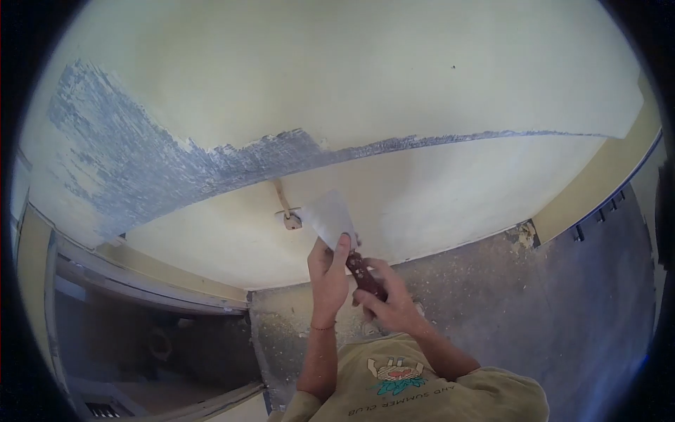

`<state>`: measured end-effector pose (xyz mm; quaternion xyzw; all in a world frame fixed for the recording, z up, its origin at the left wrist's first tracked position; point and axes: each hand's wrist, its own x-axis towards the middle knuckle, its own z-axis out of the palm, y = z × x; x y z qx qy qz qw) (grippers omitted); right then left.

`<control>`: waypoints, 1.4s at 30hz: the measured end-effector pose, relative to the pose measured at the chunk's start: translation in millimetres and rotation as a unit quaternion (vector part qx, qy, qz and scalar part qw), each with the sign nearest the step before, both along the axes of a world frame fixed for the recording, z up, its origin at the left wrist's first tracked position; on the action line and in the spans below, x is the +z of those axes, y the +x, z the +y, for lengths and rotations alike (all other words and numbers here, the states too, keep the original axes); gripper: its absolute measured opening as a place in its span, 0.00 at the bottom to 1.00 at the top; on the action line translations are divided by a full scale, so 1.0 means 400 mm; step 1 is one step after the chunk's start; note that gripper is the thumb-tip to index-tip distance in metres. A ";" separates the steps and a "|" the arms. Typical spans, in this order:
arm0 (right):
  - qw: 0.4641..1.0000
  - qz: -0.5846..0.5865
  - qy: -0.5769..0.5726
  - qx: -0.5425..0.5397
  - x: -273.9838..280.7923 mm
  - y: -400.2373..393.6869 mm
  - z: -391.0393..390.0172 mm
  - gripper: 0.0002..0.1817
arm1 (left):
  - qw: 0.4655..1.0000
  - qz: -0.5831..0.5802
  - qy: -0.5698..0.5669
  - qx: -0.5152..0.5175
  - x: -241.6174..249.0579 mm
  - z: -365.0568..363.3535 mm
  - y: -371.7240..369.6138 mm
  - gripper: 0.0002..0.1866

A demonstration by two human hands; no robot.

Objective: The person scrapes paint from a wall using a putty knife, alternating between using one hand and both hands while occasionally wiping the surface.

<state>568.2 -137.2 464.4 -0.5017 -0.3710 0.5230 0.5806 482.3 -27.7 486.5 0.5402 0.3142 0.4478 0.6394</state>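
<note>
A putty knife (332, 216) with a wide, pale blade and a dark red, speckled handle is held up in front of the wall. My left hand (330, 274) is closed on the lower part of the blade, its thumb lying on the near face. Around the handle, my right hand (391, 299) has its fingers curled. Behind the knife stands a cream wall (408, 176). Across it runs a rough grey, scraped band (232, 162), broad on the left and narrowing to the right.
A small wall box (290, 219) with a strip above it sits left of the blade. Pale flakes lie on the grey floor (464, 302). At lower left is a dark opening (162, 344) with a frame (148, 285). Dark fittings (600, 214) line the right side.
</note>
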 end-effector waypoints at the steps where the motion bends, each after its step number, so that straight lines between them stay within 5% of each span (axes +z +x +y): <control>1: 0.998 -0.053 0.009 -0.039 -0.003 0.004 0.003 0.27 | 1.000 0.004 0.002 0.000 0.024 0.009 -0.027 0.11; 2: 0.991 -0.106 0.020 -0.078 -0.006 0.009 0.006 0.27 | 0.969 0.237 0.069 -0.007 0.058 0.018 -0.056 0.10; 3: 0.991 -0.103 0.025 -0.081 -0.012 0.017 0.008 0.27 | 0.881 0.454 0.135 -0.011 0.089 0.024 -0.070 0.09; 4: 0.988 -0.110 0.042 -0.104 -0.018 0.027 0.011 0.25 | 0.879 0.456 0.141 -0.010 0.116 0.026 -0.069 0.09; 6: 0.983 -0.114 0.060 -0.128 -0.018 0.034 0.020 0.22 | 0.832 0.234 0.503 -0.003 0.162 0.037 -0.058 0.09; 7: 0.987 -0.073 0.082 -0.120 -0.012 0.036 0.028 0.21 | 0.783 0.195 0.590 -0.037 0.189 0.060 -0.024 0.09; 8: 0.988 -0.033 0.104 -0.112 -0.006 0.038 0.035 0.20 | 0.780 0.195 0.593 -0.040 0.212 0.092 0.009 0.09; 10: 0.987 -0.030 0.111 -0.115 0.017 0.033 0.049 0.21 | 0.649 0.150 0.728 -0.162 0.250 0.150 0.070 0.11; 11: 0.986 -0.028 0.116 -0.115 0.029 0.029 0.059 0.21 | 0.644 0.149 0.732 -0.162 0.248 0.174 0.088 0.11; 14: 0.978 0.035 0.136 -0.154 0.046 0.013 0.093 0.22 | 0.581 0.214 0.748 -0.237 0.241 0.228 0.117 0.12; 16: 0.975 0.045 0.145 -0.162 0.049 0.004 0.105 0.20 | 0.489 0.353 0.753 -0.264 0.248 0.237 0.116 0.16; 19: 0.971 0.049 0.164 -0.169 0.009 0.003 0.108 0.16 | 0.517 0.270 0.778 -0.235 0.221 0.248 0.122 0.18; 26: 0.967 0.074 0.139 -0.199 0.048 -0.017 0.121 0.09 | 0.541 0.361 0.720 -0.241 0.249 0.247 0.110 0.17; 42: 0.962 0.104 0.113 -0.225 0.014 -0.047 0.105 0.09 | 0.561 0.318 0.714 -0.272 0.197 0.259 0.108 0.10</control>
